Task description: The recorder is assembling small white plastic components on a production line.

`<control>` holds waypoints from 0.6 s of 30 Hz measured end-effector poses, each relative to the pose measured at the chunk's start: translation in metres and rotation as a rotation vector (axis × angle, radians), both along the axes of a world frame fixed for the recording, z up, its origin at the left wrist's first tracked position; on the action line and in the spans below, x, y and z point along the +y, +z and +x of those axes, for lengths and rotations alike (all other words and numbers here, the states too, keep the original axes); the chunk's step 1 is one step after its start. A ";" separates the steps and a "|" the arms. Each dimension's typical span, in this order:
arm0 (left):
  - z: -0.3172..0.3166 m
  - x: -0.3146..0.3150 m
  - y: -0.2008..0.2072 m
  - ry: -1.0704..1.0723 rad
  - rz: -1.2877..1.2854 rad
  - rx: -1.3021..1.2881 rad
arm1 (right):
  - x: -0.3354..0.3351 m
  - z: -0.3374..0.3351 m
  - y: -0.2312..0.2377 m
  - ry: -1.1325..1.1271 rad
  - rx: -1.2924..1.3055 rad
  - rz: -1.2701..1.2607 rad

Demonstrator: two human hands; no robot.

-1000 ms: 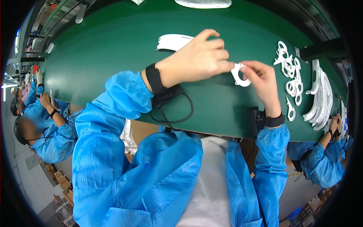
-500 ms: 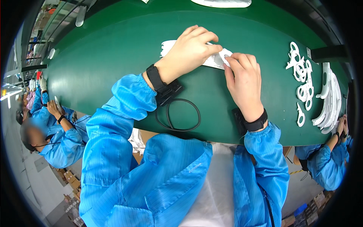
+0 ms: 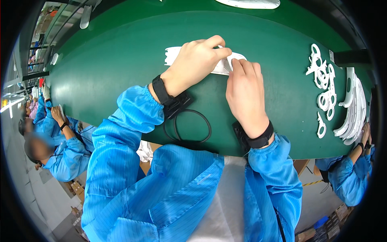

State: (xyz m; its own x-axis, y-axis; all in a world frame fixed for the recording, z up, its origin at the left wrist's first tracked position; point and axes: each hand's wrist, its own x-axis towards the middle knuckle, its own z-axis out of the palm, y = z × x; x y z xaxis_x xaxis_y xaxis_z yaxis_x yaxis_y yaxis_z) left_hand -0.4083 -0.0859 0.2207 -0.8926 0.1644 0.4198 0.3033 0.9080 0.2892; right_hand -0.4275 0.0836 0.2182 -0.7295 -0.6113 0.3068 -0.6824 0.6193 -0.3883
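Note:
A long white plastic part point(image 3: 220, 69) with a patch of small holes lies level over the green table, its notched left end and rounded right end showing. Across its middle is my left hand point(image 3: 194, 61), closed on it with curled fingers; the palm and thumb tip are partly hidden. My right hand point(image 3: 246, 90) is closed at the part's right end, with thumb and fingertips pressed together at its near edge. Whether a smaller piece sits between those fingertips is hidden from me.
On the right of the green table point(image 3: 121, 52) lie several white ring-shaped pieces point(image 3: 321, 76) and a stack of curved white parts point(image 3: 354, 111). Another white part point(image 3: 250, 3) is at the far edge. A black cable loop point(image 3: 193, 139) hangs near my left wrist. Co-workers sit on both sides.
Both hands and the white part have shifted a little left and nearer. My right hand's fingers have turned more over the part's right end, and more of its rounded tip shows.

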 end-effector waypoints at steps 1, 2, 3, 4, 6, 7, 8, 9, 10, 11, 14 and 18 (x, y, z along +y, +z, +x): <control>-0.002 0.000 0.000 -0.005 -0.001 0.003 | 0.000 -0.004 0.003 0.039 -0.045 -0.003; -0.003 -0.002 0.001 -0.021 0.046 -0.028 | 0.000 -0.008 0.006 0.079 -0.089 -0.007; -0.003 -0.003 0.002 -0.036 0.094 -0.061 | 0.000 -0.012 0.009 0.074 -0.086 -0.007; -0.002 -0.005 0.005 -0.040 0.094 -0.057 | 0.001 -0.016 0.012 0.115 -0.085 0.052; -0.001 -0.008 0.014 -0.097 0.177 -0.203 | 0.002 -0.022 0.016 0.151 -0.078 0.111; -0.002 -0.010 0.015 -0.101 0.176 -0.197 | 0.003 -0.025 0.017 0.188 -0.071 0.140; -0.003 -0.012 0.014 -0.129 0.161 -0.254 | 0.004 -0.027 0.018 0.226 -0.065 0.169; -0.004 -0.013 0.014 -0.154 0.148 -0.313 | 0.005 -0.028 0.020 0.225 -0.061 0.171; -0.003 -0.016 0.015 -0.153 0.150 -0.310 | 0.007 -0.027 0.022 0.241 -0.060 0.156; -0.002 -0.018 0.015 -0.189 0.081 -0.278 | 0.008 -0.026 0.023 0.258 -0.062 0.141; 0.000 -0.026 0.007 -0.239 -0.020 -0.208 | 0.015 -0.022 0.013 0.263 -0.053 0.016; -0.004 -0.029 0.004 -0.292 -0.029 -0.147 | 0.026 -0.013 0.000 0.232 -0.052 -0.133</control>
State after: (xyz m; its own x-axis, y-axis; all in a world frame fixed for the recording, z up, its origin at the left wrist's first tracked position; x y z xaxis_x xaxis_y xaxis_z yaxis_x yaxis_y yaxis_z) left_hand -0.4122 -0.1147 0.2247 -0.8563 0.4329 0.2817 0.5095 0.7972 0.3239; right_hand -0.4402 0.1092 0.2184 -0.5910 -0.7211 0.3615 -0.7775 0.3898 -0.4935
